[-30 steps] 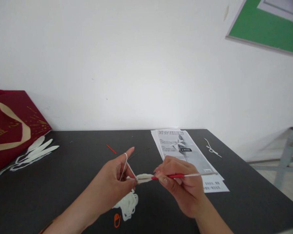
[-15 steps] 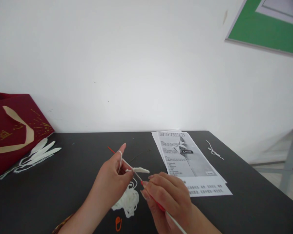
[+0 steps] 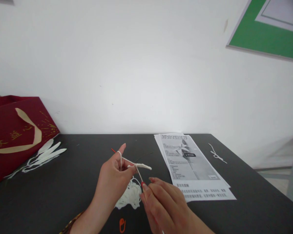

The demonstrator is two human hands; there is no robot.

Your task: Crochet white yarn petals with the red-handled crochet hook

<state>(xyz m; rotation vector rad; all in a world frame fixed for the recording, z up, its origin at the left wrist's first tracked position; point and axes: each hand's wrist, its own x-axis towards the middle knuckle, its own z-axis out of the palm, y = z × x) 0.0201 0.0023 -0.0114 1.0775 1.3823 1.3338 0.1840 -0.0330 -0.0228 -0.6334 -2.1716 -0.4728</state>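
Between the thumb and fingers of my left hand is a narrow strip of white crochet, its free end pointing right. A strand of white yarn loops over my raised left index finger and runs down to the strip. My right hand is closed round a crochet hook, whose thin shaft meets the work by my left thumb; its tip is too small to make out. Below the hands lies a loose heap of white yarn, partly covered by my left hand. An orange stitch marker rests nearer to me.
Printed pattern sheets lie right of my hands on the dark table. A short knotted yarn piece is farther right. At left, several white crocheted petals lie beside a dark red bag. A white wall stands behind.
The hook's shaft now slants more steeply, and the crochet strip shows more clearly beside my left thumb. My right hand has turned slightly. The whole view has shifted a little.
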